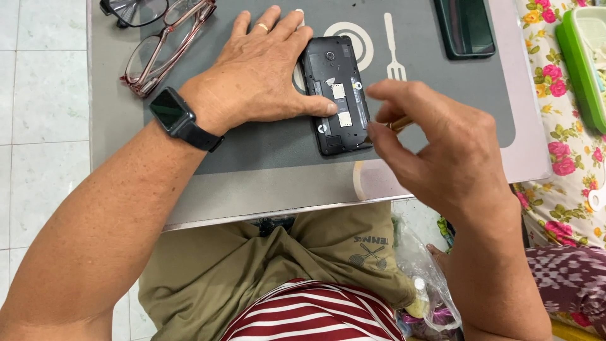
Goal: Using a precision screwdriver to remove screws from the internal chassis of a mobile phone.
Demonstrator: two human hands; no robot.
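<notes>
Table (265, 189) under grey mat (265, 145) (phone (334, 95), glasses (165, 47))

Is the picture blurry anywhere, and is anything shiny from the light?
Head view: mostly sharp and evenly lit; the right hand is slightly soft, as is the tool it pinches. The left hand and the phone are crisp. Soft glare on the glasses; faint shadows under both hands.

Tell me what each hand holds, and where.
The right hand pinches a thin yellowish tool near its tip. The left hand holds nothing, just presses the opened phone flat along its left edge.
</notes>
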